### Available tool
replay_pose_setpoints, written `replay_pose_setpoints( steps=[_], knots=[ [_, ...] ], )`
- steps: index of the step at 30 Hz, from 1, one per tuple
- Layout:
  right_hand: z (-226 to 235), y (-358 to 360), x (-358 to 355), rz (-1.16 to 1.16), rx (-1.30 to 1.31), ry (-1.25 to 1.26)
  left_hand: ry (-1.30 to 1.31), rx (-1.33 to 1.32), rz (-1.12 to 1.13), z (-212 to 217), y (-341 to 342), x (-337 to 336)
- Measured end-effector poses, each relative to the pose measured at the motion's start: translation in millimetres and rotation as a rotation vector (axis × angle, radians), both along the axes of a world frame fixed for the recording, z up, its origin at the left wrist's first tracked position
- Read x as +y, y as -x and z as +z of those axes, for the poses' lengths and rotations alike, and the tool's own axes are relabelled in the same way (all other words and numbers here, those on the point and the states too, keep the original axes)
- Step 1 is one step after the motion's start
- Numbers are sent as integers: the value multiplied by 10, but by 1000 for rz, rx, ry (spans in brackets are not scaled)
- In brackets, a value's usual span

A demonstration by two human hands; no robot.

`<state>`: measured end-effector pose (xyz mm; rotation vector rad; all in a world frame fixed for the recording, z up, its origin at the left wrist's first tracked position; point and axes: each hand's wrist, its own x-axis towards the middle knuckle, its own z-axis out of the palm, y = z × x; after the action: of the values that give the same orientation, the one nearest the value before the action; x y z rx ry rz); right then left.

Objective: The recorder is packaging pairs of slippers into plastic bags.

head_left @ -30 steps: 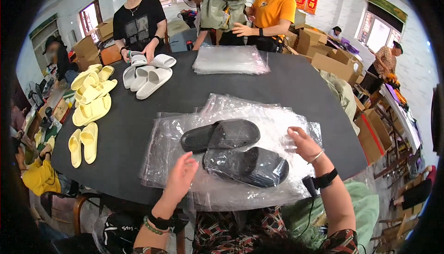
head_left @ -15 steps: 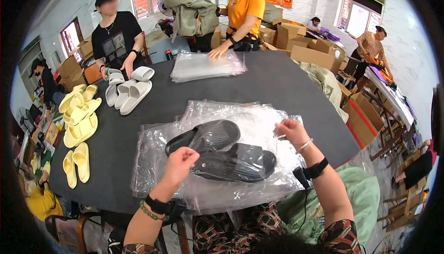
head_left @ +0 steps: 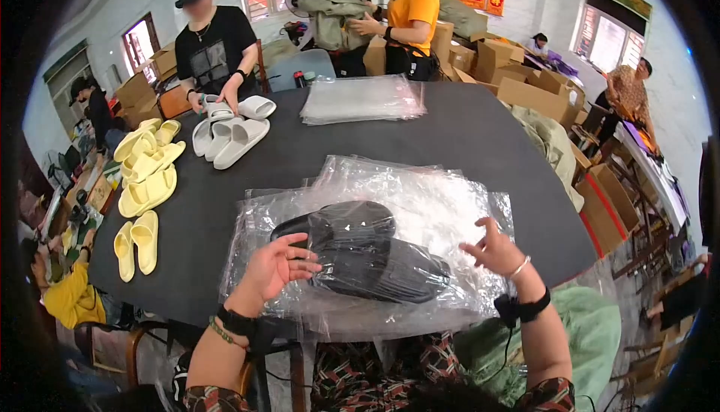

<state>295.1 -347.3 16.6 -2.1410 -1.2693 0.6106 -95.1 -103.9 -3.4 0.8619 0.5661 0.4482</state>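
A pair of black slippers (head_left: pixel 352 251) lies side by side under clear film, on a spread pile of clear plastic bags (head_left: pixel 450 194) in front of me. Film covers both slippers, with shiny creases across them. My left hand (head_left: pixel 279 268) is at the left end of the pair, palm turned inward and fingers spread, with nothing held. To the right of the slippers, above the bags, my right hand (head_left: pixel 496 251) hovers with its fingers bent and apart, also holding nothing.
Yellow slippers (head_left: pixel 148 187) line the table's left side. A person in black (head_left: pixel 217 56) handles grey slippers (head_left: pixel 240 140) beyond them. A neat stack of clear bags (head_left: pixel 360 99) sits at the far edge. Cardboard boxes (head_left: pixel 536 97) and green cloth (head_left: pixel 551 146) border the right side.
Both hands have opened from closed fingers. Film now covers more of the slippers. The person in orange has withdrawn a hand from the far bag stack; the view has shifted slightly.
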Motion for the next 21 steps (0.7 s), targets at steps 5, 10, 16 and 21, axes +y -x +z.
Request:
replay_pose_setpoints(
  steps=[5,10,16,21],
  knots=[
    [-248,325,-66,102,-111,-19,-643,530,-132,133,-437,261],
    [-585,495,82,82,-159,-29,-1762,444,-398,-162,-668,535],
    [-744,357,-94,62,-97,-102,-1739,526,-245,-515,-1129,221],
    [-950,148,-16,126,-65,-141,-1630,618,-277,-280,-664,158]
  ],
)
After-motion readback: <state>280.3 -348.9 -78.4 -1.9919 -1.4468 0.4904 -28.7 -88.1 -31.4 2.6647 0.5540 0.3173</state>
